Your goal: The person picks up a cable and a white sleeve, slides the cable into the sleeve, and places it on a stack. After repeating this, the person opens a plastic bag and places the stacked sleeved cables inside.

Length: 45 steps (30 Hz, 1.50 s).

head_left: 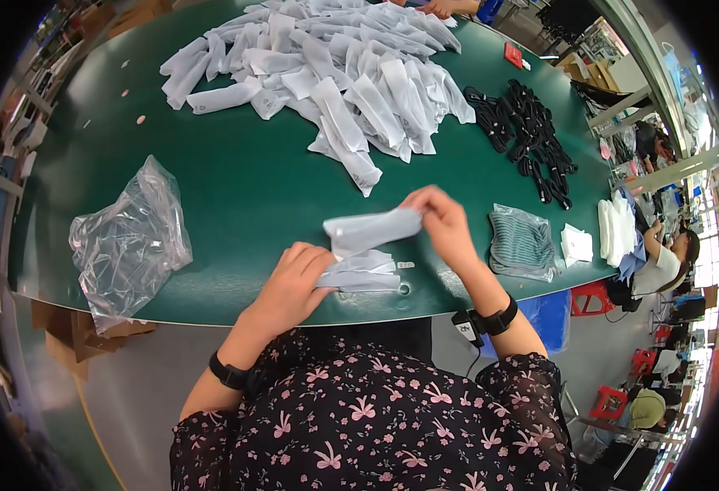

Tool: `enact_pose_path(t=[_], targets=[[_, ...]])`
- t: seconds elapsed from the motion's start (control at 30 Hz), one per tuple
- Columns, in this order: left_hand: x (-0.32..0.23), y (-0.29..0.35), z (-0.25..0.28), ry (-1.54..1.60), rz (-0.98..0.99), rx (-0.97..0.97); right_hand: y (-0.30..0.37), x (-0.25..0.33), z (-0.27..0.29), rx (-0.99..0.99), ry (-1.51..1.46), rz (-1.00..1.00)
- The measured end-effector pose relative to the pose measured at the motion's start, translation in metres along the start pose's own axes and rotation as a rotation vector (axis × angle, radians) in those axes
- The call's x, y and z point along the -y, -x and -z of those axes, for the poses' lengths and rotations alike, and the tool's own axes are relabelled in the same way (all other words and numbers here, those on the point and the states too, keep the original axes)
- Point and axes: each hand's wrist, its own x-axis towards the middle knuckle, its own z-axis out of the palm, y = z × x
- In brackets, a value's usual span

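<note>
My right hand pinched a white pouch; my left hand pressed flat on the near stack. A loose pinch risked dropping it.

Single head view, fisheye, looks steeply down from above the person's chest, facing out across the green table from its near edge. Close to hands; far edge and side aisle bend at rim.

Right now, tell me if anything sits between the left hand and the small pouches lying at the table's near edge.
Nothing visible does. The left hand already rests on the flat pouches at the green table edge, while the right hand holds another pouch just above them.
</note>
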Motion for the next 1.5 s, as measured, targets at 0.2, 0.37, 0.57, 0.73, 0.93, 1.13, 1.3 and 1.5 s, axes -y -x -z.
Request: enact_pose_path(t=[0.2, 0.37, 0.57, 0.73, 0.93, 1.13, 1.3, 1.5], targets=[[-0.003, 0.003, 0.001, -0.021, -0.018, 0.005, 0.030, 0.021, 0.001, 0.131, 0.427, -0.021], [-0.006, 0.003, 0.000, -0.023, 0.033, 0.007, 0.046, 0.034, -0.028, 0.484, 0.485, -0.051], [-0.003, 0.003, -0.002, -0.039, 0.028, 0.017, 0.056, 0.011, -0.025, 0.418, 0.548, 0.070], [-0.001, 0.004, -0.001, -0.032, 0.019, 0.044, 0.033, 0.028, -0.010, 0.245, 0.657, -0.003], [-0.014, -0.008, 0.008, -0.114, -0.018, -0.088, 0.008, -0.004, -0.011, 0.277, 0.639, 0.058], [-0.008, -0.005, 0.009, -0.215, -0.018, -0.138, 0.011, 0.010, -0.023, 0.602, 0.417, -0.060], [0.009, 0.007, 0.000, 0.004, -0.025, 0.000, -0.032, 0.021, -0.020, 0.376, 0.611, 0.245], [-0.004, 0.004, -0.005, 0.036, 0.013, -0.018, -0.042, -0.009, -0.060, 0.399, 0.750, 0.359]])
